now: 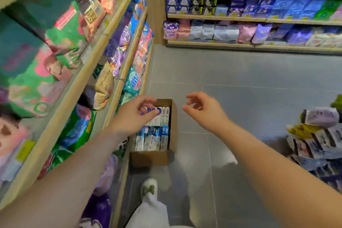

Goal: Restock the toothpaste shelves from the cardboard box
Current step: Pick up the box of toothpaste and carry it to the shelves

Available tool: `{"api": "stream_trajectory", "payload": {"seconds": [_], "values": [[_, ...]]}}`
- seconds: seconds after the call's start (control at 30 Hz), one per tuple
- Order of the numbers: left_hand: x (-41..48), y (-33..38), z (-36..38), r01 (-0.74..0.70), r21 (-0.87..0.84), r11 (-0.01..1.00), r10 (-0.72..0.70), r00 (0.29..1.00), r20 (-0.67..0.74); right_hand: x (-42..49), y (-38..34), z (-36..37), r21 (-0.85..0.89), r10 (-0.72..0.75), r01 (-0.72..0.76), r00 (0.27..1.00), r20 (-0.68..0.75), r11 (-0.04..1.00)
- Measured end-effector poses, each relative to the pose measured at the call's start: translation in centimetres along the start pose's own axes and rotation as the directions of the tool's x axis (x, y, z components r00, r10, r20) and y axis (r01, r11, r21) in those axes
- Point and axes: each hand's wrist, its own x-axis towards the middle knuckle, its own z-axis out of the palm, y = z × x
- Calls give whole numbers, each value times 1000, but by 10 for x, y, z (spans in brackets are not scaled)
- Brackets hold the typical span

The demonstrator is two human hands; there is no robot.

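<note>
A small open cardboard box (150,157) stands on the grey floor against the foot of the left shelving. It holds several blue and white toothpaste cartons (152,138) packed upright in two rows. My left hand (136,114) reaches over the box's far row, its fingers curled above the cartons; whether it touches one cannot be told. My right hand (203,110) hovers to the right of the box, over the floor, fingers apart and holding nothing.
Wooden shelves (103,46) on the left carry soft packs in green, pink and purple. More shelves (240,18) of blue and purple packs line the back wall. A pile of packs (318,140) lies on the floor at right. My shoe (149,188) stands behind the box.
</note>
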Motion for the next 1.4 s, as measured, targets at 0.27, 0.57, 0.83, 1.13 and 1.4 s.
{"api": "stream_trajectory", "payload": {"seconds": [0.27, 0.57, 0.83, 1.13, 1.4], "values": [[104, -49, -42, 82, 84, 993, -89, 993, 84, 107, 5, 44, 86, 118, -119, 993, 12, 989], [142, -180, 12, 285, -51, 957, -285, 959, 12, 165, 106, 119, 43, 242, -247, 965, 97, 968], [185, -382, 98, 433, 13, 901, -432, 901, -42, 208, 274, 255, 26, 385, -389, 917, 101, 921], [203, -592, 182, 495, 151, 856, -478, 868, -135, 214, 458, 399, -115, 420, -415, 907, 18, 902], [204, -625, 198, 480, 110, 870, -483, 876, -6, 210, 498, 422, 28, 428, -429, 903, 25, 903]]}}
